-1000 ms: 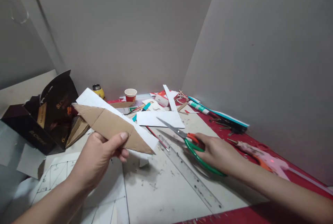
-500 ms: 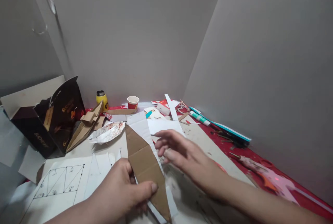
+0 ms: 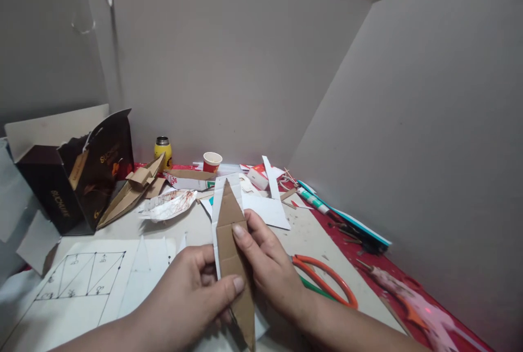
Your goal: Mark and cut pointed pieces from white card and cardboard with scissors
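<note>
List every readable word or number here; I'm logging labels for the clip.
Dark box: gold lettering, too blurred to read.
Drawing sheet: small marks in the triangles, too small to read.
Glue tube, red cup: print unreadable.
Cardboard piece in both hands: no text.

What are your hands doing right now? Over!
Left hand and right hand both grip the pointed cardboard piece. Scissors lie on table beside right wrist. Nothing blocking.
</note>
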Demonstrator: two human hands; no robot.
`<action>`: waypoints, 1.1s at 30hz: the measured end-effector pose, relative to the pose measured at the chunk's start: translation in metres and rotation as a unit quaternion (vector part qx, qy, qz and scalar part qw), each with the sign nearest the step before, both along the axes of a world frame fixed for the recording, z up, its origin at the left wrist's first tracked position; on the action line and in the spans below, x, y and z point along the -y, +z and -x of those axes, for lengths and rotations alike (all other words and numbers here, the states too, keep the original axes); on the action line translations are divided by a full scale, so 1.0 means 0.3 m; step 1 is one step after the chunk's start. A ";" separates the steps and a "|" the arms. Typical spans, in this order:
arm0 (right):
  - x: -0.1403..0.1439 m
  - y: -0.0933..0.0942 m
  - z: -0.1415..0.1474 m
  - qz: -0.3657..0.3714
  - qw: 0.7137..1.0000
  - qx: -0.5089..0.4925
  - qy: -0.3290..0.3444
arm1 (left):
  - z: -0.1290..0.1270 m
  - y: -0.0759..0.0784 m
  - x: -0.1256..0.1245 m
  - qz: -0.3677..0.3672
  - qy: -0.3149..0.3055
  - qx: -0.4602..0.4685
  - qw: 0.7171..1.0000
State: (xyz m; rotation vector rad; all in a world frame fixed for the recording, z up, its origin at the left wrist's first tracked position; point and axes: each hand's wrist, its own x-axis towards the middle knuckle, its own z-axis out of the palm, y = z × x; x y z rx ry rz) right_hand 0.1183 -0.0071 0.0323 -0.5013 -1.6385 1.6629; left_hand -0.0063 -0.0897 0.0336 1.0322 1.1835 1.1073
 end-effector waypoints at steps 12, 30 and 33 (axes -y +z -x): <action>-0.005 -0.012 -0.009 0.006 1.000 -0.014 0.010 | 0.006 -0.002 0.016 -0.037 -0.023 -0.056 0.998; -0.002 -0.028 -0.010 0.083 0.995 -0.051 -0.008 | 0.025 0.032 -0.007 0.000 -0.082 0.037 0.996; -0.011 -0.024 -0.012 0.088 0.995 -0.052 -0.016 | 0.060 0.038 -0.018 0.030 -0.130 0.030 0.991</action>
